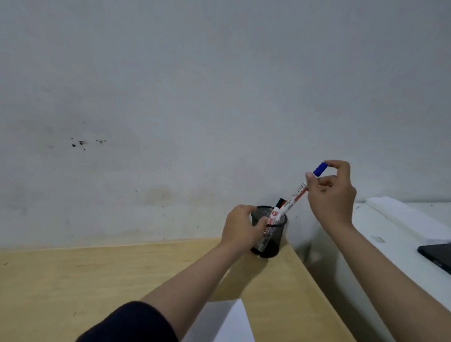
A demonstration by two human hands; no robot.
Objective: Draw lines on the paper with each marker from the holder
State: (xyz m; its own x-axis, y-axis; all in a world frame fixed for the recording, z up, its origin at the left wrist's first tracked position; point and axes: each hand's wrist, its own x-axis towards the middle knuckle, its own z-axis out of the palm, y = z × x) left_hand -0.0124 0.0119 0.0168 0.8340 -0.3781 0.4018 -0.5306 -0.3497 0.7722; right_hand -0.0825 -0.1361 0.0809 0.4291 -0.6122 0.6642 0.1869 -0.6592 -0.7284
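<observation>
The right hand [330, 195] pinched the blue-capped marker [302, 191] near its cap, thumb and fingertips pressed on the barrel. The marker's long axis ran tilted, cap up and to the right, its lower end at the rim of the mesh holder [268, 232]. The left hand [241, 226] was wrapped around the holder's side, steadying it on the wooden desk [47, 291]. Other markers [276, 214] stood inside. The paper [230, 333] lay near the person, below both hands, so the marker would likely need to travel down and back.
</observation>
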